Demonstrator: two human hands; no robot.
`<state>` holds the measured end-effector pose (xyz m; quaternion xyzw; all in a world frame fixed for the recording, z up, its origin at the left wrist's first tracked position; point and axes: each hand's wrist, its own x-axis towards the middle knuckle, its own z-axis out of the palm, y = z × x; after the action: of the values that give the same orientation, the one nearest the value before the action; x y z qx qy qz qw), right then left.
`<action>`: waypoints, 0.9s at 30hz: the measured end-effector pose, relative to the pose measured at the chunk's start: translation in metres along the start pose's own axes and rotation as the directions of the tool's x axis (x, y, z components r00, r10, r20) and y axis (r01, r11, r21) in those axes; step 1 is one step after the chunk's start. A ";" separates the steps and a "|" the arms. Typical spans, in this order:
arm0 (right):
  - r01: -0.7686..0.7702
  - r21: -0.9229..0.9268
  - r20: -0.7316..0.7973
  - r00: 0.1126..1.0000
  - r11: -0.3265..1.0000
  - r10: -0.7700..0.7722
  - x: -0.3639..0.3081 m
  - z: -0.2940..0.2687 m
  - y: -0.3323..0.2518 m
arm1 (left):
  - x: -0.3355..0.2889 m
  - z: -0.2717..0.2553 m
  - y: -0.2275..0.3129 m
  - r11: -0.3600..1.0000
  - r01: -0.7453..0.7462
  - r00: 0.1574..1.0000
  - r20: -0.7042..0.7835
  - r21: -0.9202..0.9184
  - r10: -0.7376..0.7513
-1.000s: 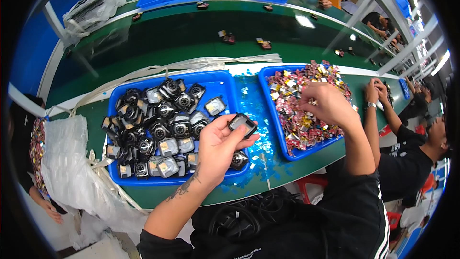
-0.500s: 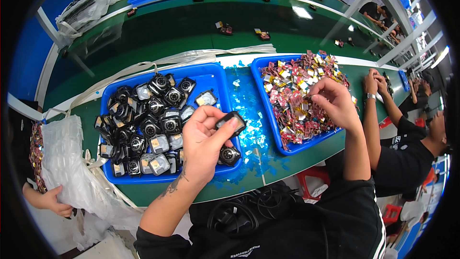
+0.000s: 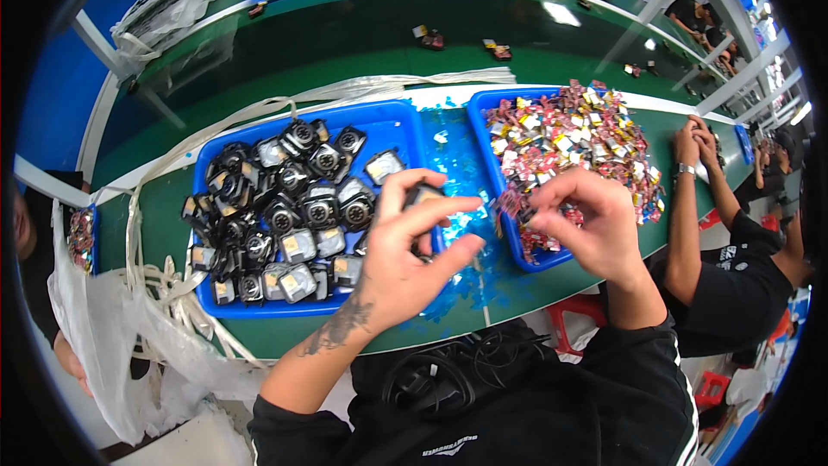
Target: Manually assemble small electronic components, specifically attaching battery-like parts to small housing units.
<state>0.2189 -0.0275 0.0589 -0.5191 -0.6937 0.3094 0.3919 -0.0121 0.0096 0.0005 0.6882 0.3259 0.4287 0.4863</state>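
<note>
My left hand (image 3: pixel 410 255) is above the right side of a blue tray (image 3: pixel 401 125) heaped with black smartwatch casings (image 3: pixel 297 246). Its thumb and index finger are spread. One black smartwatch casing (image 3: pixel 423 196) shows behind the fingers, apparently held by them; its lower part is hidden. My right hand (image 3: pixel 591 216) is over the near-left part of a second blue tray (image 3: pixel 485 142), full of small pinkish-red flexible circuit pieces (image 3: pixel 586 142) with white and yellow parts. Thumb and fingers pinch a small reddish circuit piece (image 3: pixel 515 204) at that tray's left wall.
Blue film scraps (image 3: pixel 461 289) cover the green table between the trays. Across a white rail runs a dark green belt (image 3: pixel 345 43) carrying several small parts. Clear plastic sheeting (image 3: pixel 103 328) hangs at left. A co-worker's arms (image 3: pixel 686 207) are close on the right.
My left thumb and index finger have spread off the casing they pinched, and that hand moved right. My right hand has come down and left, now with a reddish piece in its pinch. The view shifted slightly.
</note>
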 end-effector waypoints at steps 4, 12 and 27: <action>0.198 -0.022 0.118 0.974 0.980 -0.194 0.005 0.018 -0.005 | 0.002 0.003 0.001 0.971 -0.215 0.976 0.073 0.107 0.207; -0.146 0.244 0.181 0.978 0.959 0.103 0.003 0.017 -0.011 | 0.000 0.001 0.004 0.956 -0.244 0.969 0.078 0.161 0.234; -0.221 -0.113 0.355 0.901 0.969 0.247 0.011 0.006 -0.013 | -0.007 0.013 -0.011 0.973 -0.219 0.972 0.107 0.073 0.211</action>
<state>0.2056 -0.0204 0.0688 -0.5452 -0.6975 0.4212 0.1970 -0.0041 0.0021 -0.0141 0.7597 0.2427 0.4302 0.4228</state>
